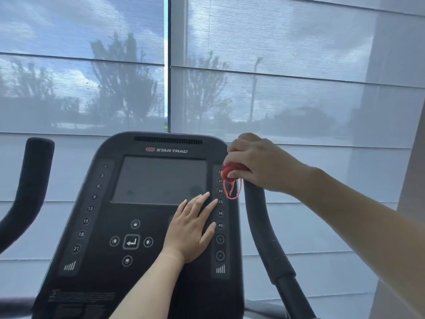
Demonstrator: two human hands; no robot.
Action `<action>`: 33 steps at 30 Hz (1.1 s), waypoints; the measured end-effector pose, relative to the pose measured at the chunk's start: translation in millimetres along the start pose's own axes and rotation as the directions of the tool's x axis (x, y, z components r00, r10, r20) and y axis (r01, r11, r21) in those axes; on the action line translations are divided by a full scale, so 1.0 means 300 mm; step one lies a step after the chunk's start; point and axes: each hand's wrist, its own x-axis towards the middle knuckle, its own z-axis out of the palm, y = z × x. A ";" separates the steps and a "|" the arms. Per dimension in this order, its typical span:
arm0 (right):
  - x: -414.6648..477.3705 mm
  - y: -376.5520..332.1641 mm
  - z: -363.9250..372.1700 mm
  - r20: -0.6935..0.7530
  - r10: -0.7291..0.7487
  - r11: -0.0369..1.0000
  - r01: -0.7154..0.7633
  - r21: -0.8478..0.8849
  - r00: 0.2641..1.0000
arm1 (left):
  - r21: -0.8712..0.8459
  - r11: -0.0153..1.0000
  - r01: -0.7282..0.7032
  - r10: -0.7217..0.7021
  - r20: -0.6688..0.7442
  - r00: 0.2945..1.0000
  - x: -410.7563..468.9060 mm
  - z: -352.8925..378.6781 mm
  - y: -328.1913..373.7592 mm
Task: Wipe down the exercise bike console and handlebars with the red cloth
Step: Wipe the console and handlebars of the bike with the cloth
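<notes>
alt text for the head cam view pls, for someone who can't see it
A right hand bunches a red cloth at the top of an exercise bike's right handlebar, while the left hand lies flat on the black console. Shaded windows fill the background.

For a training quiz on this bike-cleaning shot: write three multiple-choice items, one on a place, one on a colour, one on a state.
1. Where is the cloth?
A. bunched in the right hand at the console's upper right edge
B. spread on the screen
C. draped over the left handlebar

2. What colour is the cloth?
A. blue
B. red
C. white

3. How is the left hand?
A. fist round a handlebar
B. out of view
C. open, flat on the console

Key:
1 A: the right hand grips the cloth beside the console.
2 B: the cloth shows red.
3 C: the left hand lies open with fingers spread below the screen.
</notes>
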 end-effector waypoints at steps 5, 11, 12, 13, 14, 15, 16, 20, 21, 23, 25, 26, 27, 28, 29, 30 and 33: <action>-0.106 0.039 0.042 -0.190 -0.022 0.998 0.033 0.057 0.982 | -0.014 1.000 0.004 -0.004 -0.006 1.000 0.000 0.006 -0.003; -0.058 0.003 0.059 -0.263 0.191 0.978 -0.161 0.133 0.946 | 0.004 1.000 0.013 -0.013 -0.013 1.000 0.000 0.011 -0.004; -0.060 -0.004 0.064 -0.271 0.158 0.987 -0.143 0.076 0.950 | 0.009 1.000 0.012 -0.012 -0.009 1.000 -0.001 0.010 -0.004; -0.068 -0.005 0.067 -0.269 0.116 0.993 -0.115 0.021 0.956 | 0.015 1.000 0.010 -0.010 -0.003 1.000 -0.001 0.011 -0.003; -0.082 -0.001 0.068 -0.263 0.069 0.997 -0.077 -0.022 0.962 | 0.016 1.000 0.008 -0.008 -0.002 1.000 -0.003 0.012 -0.002; -0.096 0.003 0.068 -0.257 0.018 0.998 -0.034 -0.057 0.966 | 0.011 1.000 0.008 -0.008 -0.005 1.000 -0.004 0.012 -0.002; -0.112 0.007 0.072 -0.251 -0.029 0.996 0.007 -0.091 0.968 | 0.004 1.000 0.008 -0.008 -0.005 1.000 -0.004 0.010 -0.001; -0.185 0.000 0.119 -0.319 -0.025 0.998 0.003 -0.068 0.947 | -0.003 1.000 0.005 -0.005 -0.011 1.000 -0.003 0.009 -0.006; -0.209 -0.003 0.139 -0.360 0.010 1.000 -0.019 -0.021 0.933 | -0.006 1.000 0.005 -0.005 -0.012 1.000 -0.003 0.009 -0.007; -0.255 -0.011 0.179 -0.456 0.104 0.991 -0.054 0.121 0.884 | -0.023 1.000 0.005 -0.005 -0.015 1.000 -0.001 0.011 -0.009; -0.270 -0.025 0.200 -0.531 0.259 0.943 -0.092 0.320 0.807 | -0.032 0.999 0.014 -0.015 -0.018 1.000 0.003 0.011 -0.009; -0.261 -0.030 0.200 -0.555 0.342 0.903 -0.103 0.416 0.758 | -0.032 0.999 0.016 -0.017 -0.021 1.000 0.004 0.012 -0.009; -0.240 -0.031 0.192 -0.576 0.417 0.863 -0.107 0.494 0.703 | -0.030 0.999 0.015 -0.016 -0.023 1.000 0.005 0.014 -0.009; -0.212 -0.028 0.178 -0.589 0.479 0.825 -0.105 0.555 0.651 | -0.026 1.000 0.013 -0.014 -0.024 1.000 0.005 0.014 -0.009; -0.180 -0.023 0.161 -0.581 0.530 0.785 -0.099 0.611 0.617 | -0.023 1.000 0.012 -0.013 -0.022 1.000 0.004 0.014 -0.008; -0.148 -0.018 0.144 -0.549 0.564 0.744 -0.092 0.661 0.617 | -0.021 1.000 0.012 -0.012 -0.022 1.000 0.003 0.014 -0.008; -0.093 -0.030 0.128 -0.363 0.583 0.641 -0.137 0.755 0.727 | -0.012 1.000 0.012 -0.013 -0.017 1.000 0.000 0.014 -0.008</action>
